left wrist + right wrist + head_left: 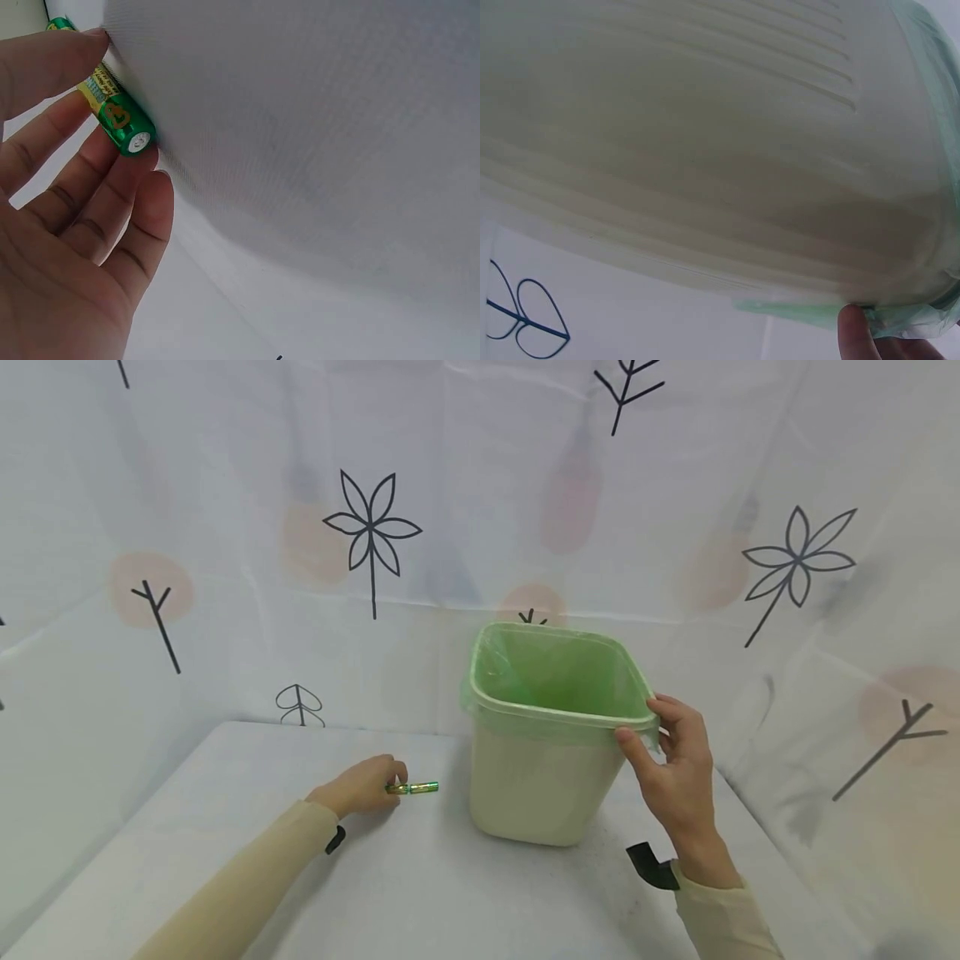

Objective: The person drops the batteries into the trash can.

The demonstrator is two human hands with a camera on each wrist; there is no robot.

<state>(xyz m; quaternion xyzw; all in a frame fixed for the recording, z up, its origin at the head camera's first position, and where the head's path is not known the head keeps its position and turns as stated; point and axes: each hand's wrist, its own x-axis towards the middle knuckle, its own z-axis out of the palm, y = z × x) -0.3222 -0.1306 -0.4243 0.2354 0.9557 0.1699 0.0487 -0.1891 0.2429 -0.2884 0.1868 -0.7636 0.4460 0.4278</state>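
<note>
My left hand (367, 785) is low over the white table, thumb and fingers around green-and-gold batteries (423, 787) that look like two lying end to end. In the left wrist view, the thumb crosses over them, hiding the middle, and a flat silver battery end (140, 142) faces the camera. My right hand (678, 768) grips the near right corner of a pale trash bin (536, 785), thumb on the outside of the rim. A thin green bag (570, 672) lines the bin and folds over its rim. The right wrist view shows the bin's side wall (705, 150) close up.
The white tabletop (420, 893) runs under the bin and both hands. Behind it and on both sides hangs a white cloth (465, 485) printed with flowers and twigs. Black straps (651, 867) are on the wrists.
</note>
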